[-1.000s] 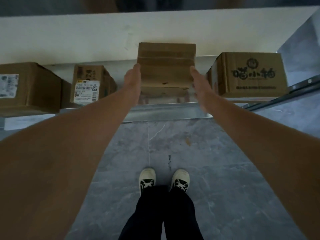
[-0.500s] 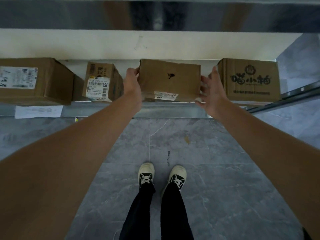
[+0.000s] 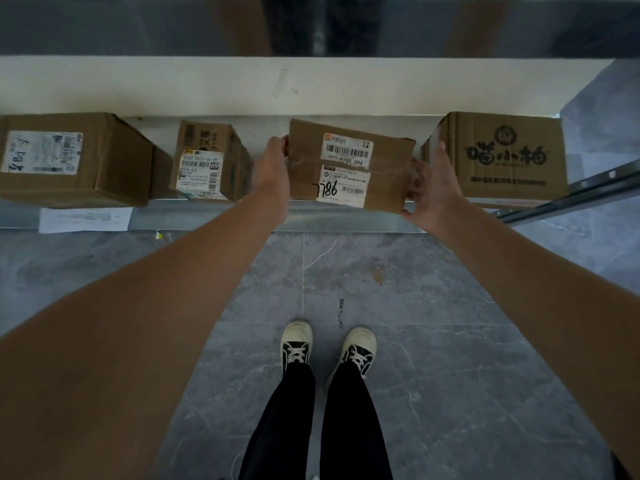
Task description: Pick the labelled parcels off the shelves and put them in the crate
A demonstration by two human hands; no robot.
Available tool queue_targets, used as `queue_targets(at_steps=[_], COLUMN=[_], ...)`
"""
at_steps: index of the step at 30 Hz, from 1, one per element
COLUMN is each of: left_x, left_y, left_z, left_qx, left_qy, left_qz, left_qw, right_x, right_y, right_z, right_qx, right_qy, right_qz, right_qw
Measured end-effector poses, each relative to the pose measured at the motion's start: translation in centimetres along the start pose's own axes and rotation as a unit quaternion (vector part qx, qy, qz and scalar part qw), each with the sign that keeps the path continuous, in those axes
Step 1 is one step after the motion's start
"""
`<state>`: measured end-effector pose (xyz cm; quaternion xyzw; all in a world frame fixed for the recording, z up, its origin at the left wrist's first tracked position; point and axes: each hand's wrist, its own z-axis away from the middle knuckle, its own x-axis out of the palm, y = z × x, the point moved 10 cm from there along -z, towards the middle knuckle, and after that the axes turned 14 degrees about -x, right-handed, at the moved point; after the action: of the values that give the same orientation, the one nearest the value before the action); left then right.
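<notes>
A brown cardboard parcel with two white shipping labels facing me sits tilted at the shelf's front edge. My left hand grips its left side. On the opposite side, my right hand clasps its right lower corner. Three more cardboard parcels stand on the same shelf: a large labelled one at far left, a small labelled one beside it, and a printed one at right. No crate is in view.
The metal shelf edge runs across the view with a paper sheet taped on its left. A white board lies above the parcels. Grey tiled floor and my feet are below.
The parcel between my hands has been rotated: a plain taped face showed first, then a side, now the face with two labels. Both hands stay on its sides.
</notes>
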<state>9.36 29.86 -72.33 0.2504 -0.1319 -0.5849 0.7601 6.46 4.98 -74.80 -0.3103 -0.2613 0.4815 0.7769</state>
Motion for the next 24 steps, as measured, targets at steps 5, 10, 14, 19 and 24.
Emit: queue_targets(at_steps=[5, 10, 14, 19, 24], left_x=[0.6, -0.1, -0.8, -1.0, -1.8], left_y=[-0.3, -0.5, -0.6, -0.5, -0.4], left_z=[-0.5, -1.1, -1.4, -2.1, -3.0], left_qx=[-0.016, -0.038, -0.040, -0.033, -0.010], left_qy=[0.003, 0.018, 0.028, 0.045, 0.106], left_qz=[-0.010, -0.011, 0.001, 0.007, -0.032], left_qw=[1.000, 0.999, 0.999, 0.998, 0.994], right_x=[0.1, 0.0, 0.7, 1.9, 5.4], right_y=[0.6, 0.3, -0.1, 0.4, 0.5], right_z=[-0.4, -1.3, -2.2, -2.7, -2.4], right_qx=[-0.002, -0.015, -0.025, -0.024, -0.025], right_qy=[-0.002, 0.004, -0.028, -0.068, -0.088], right_qz=[0.033, 0.047, 0.055, 0.081, 0.184], right_qw=[0.999, 0.999, 0.998, 0.994, 0.979])
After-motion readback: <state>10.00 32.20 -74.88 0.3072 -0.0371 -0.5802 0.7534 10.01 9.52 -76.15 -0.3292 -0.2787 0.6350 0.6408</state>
